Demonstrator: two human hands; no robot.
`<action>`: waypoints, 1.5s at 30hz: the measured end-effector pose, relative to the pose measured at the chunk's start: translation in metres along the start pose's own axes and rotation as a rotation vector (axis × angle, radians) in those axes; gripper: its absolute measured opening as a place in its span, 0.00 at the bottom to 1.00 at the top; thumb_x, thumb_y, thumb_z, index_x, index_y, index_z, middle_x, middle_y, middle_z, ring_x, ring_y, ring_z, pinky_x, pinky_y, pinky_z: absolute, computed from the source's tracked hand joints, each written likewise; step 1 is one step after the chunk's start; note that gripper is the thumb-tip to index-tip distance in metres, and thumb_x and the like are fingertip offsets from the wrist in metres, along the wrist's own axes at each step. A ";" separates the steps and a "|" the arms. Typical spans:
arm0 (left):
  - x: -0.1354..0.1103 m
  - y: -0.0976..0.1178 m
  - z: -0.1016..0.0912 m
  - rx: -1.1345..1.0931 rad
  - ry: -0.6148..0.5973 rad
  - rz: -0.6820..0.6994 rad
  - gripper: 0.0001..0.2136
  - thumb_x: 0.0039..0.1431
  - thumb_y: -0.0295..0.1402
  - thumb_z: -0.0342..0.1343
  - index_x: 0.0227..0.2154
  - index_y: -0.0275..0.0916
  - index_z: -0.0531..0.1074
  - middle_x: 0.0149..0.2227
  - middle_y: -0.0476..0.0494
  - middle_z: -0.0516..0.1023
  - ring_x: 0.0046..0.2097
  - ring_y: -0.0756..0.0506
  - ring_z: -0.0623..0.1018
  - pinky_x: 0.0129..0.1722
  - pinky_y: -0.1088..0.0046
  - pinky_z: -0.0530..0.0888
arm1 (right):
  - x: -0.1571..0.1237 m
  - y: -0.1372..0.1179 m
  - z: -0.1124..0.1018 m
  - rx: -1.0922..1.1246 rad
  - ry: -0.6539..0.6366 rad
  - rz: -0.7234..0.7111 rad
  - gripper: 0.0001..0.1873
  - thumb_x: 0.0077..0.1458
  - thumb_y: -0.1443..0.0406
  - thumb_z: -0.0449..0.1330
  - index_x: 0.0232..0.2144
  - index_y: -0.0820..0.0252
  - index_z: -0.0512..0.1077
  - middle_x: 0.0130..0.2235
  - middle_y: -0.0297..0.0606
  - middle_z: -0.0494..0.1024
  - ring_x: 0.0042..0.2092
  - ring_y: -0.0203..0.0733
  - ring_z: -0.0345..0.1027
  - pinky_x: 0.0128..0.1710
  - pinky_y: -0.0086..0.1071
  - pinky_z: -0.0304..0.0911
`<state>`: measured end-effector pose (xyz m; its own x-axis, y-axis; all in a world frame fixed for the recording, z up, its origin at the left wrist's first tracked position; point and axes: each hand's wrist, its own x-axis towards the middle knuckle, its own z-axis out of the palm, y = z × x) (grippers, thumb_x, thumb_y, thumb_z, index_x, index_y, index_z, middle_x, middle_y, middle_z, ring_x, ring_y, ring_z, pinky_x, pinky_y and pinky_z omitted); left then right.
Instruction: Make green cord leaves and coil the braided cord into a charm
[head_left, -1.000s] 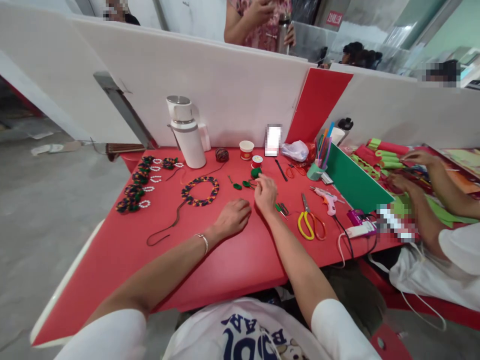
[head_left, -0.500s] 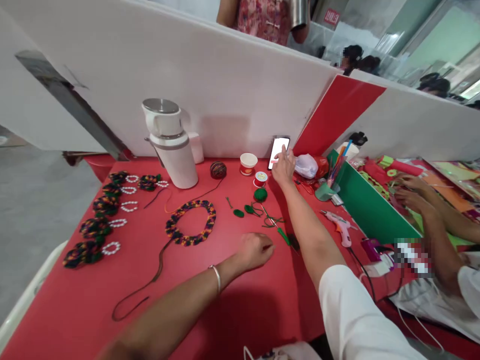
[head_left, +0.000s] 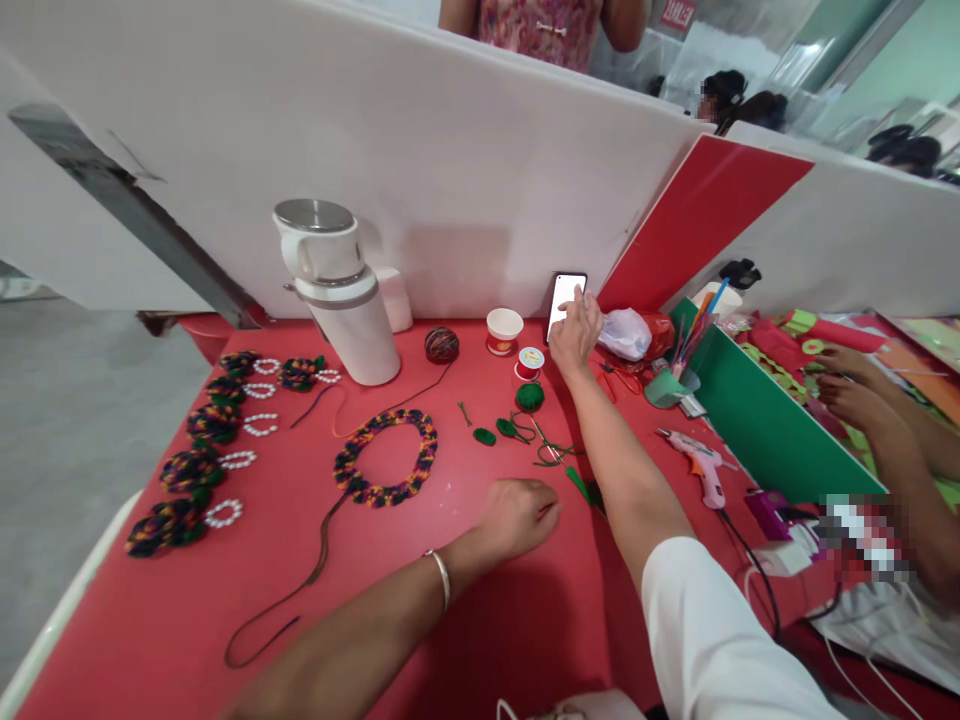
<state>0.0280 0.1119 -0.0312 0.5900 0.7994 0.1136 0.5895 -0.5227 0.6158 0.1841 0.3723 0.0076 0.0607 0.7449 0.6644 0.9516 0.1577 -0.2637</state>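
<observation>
My right hand (head_left: 576,335) reaches to a smartphone (head_left: 562,300) propped against the white partition, its fingers apart over the lit screen. My left hand (head_left: 519,517) rests on the red table, fingers curled in, with nothing showing in it. Beyond it lie a green-handled crochet hook (head_left: 577,485), a green yarn ball (head_left: 529,397) and small green crocheted leaves (head_left: 484,437). To its left is a multicoloured crocheted ring (head_left: 351,470) with a long yarn tail. A multicoloured yarn ball (head_left: 442,345) sits farther back.
Crocheted pieces with pearl bead loops (head_left: 223,513) line the left side. A white flask (head_left: 352,325), paper cup (head_left: 504,331) and thread spool (head_left: 530,363) stand behind. At right are a pink glue gun (head_left: 701,468), a green divider (head_left: 772,425) and another person's hands (head_left: 847,390).
The view has shifted slightly. My right hand stays at the phone with its fingers moved a little over the screen. My left hand keeps its place on the table.
</observation>
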 end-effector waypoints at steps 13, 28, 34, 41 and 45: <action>-0.002 -0.005 0.003 -0.143 0.225 0.072 0.13 0.62 0.28 0.53 0.21 0.39 0.70 0.23 0.47 0.76 0.25 0.50 0.72 0.28 0.73 0.63 | -0.084 -0.066 -0.056 0.457 0.219 0.189 0.22 0.68 0.59 0.52 0.61 0.59 0.66 0.57 0.53 0.74 0.61 0.53 0.67 0.63 0.53 0.63; -0.147 -0.068 -0.091 0.405 0.759 -0.244 0.10 0.66 0.31 0.56 0.45 0.40 0.80 0.48 0.35 0.82 0.50 0.38 0.78 0.52 0.58 0.74 | -0.215 -0.177 -0.084 0.576 -0.536 -0.419 0.18 0.69 0.57 0.60 0.57 0.55 0.76 0.54 0.46 0.79 0.55 0.47 0.72 0.55 0.39 0.69; -0.152 -0.109 -0.106 0.352 0.599 -0.357 0.11 0.66 0.37 0.56 0.44 0.41 0.82 0.56 0.32 0.80 0.56 0.32 0.78 0.57 0.47 0.74 | -0.211 -0.169 -0.084 0.465 -0.644 -0.481 0.10 0.70 0.64 0.58 0.45 0.54 0.80 0.50 0.43 0.81 0.52 0.47 0.72 0.49 0.39 0.69; -0.147 -0.092 -0.083 0.173 0.604 -0.229 0.15 0.60 0.33 0.58 0.49 0.40 0.82 0.56 0.34 0.80 0.55 0.36 0.80 0.58 0.54 0.76 | -0.217 -0.121 -0.105 0.419 -0.396 -0.242 0.19 0.60 0.75 0.55 0.48 0.56 0.79 0.58 0.46 0.76 0.58 0.53 0.67 0.60 0.50 0.65; -0.141 -0.090 -0.079 0.165 0.636 -0.263 0.18 0.58 0.28 0.55 0.49 0.37 0.81 0.57 0.33 0.79 0.56 0.37 0.80 0.58 0.57 0.77 | -0.225 -0.118 -0.112 0.449 -0.319 -0.185 0.25 0.61 0.74 0.51 0.53 0.54 0.78 0.55 0.46 0.77 0.56 0.51 0.68 0.60 0.48 0.66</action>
<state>-0.1515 0.0692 -0.0409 0.0091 0.8972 0.4415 0.7739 -0.2859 0.5651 0.0916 0.1134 -0.0319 -0.2543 0.8261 0.5028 0.7124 0.5116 -0.4803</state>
